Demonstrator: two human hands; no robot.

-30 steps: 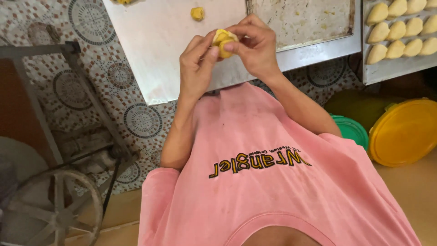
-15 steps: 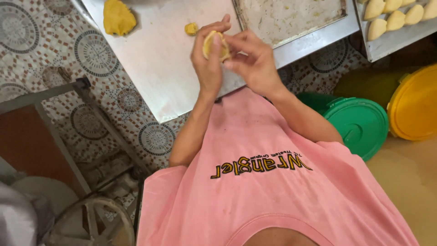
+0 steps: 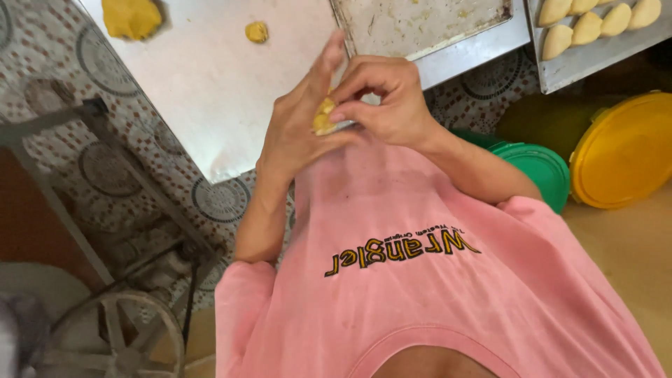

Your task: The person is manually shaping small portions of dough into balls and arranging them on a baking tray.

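My left hand (image 3: 297, 133) stands open and upright, fingers stretched toward the tabletop (image 3: 210, 77), with a small yellow dough piece (image 3: 323, 115) resting against its palm. My right hand (image 3: 385, 98) is curled over from the other side, thumb and fingertips pinched on that same dough piece, so the piece sits squeezed between the two hands, held in the air just over the near edge of the tabletop and in front of my pink shirt (image 3: 420, 280).

Moving outward, a small dough ball (image 3: 256, 31) lies alone on the bare metal surface, well apart from my hands. Further off, at the far left corner, sits a larger dough lump (image 3: 131, 17).

Just beyond my right hand is a shallow metal tray (image 3: 427, 24), holding only crumbs and smears. To its right, a second tray (image 3: 595, 59) carries pale folded pastries (image 3: 586, 26) set side by side in rows.

Down on the floor, right of my arm, there is a green lidded tub (image 3: 535, 168) and beside it a yellow lidded tub (image 3: 626, 150), their contents hidden.
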